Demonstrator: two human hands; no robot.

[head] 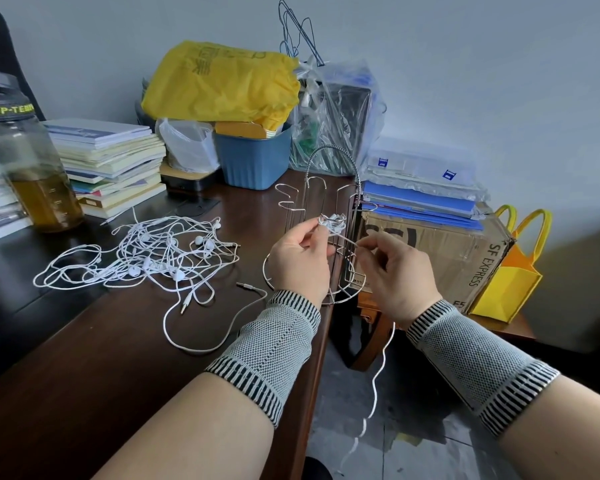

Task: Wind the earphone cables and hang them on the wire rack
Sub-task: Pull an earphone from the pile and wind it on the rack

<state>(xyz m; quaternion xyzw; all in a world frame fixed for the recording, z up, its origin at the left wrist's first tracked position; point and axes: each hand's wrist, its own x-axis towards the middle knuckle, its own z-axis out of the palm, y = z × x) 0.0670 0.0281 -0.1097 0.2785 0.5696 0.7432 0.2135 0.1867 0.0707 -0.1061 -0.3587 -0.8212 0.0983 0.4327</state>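
My left hand pinches a small wound bundle of white earphone cable with its earbuds, held in front of the wire rack. My right hand pinches the same cable a little to the right; its loose end hangs down past the table edge toward the floor. The chrome wire rack stands at the table's right edge, with curved hooks and a round base. A tangled pile of white earphones lies on the dark wooden table to the left, with jack plugs sticking out.
A bottle of amber liquid and stacked books stand at the back left. A blue bin under a yellow bag, plastic bags, a cardboard box with folders and a yellow tote crowd the back and right.
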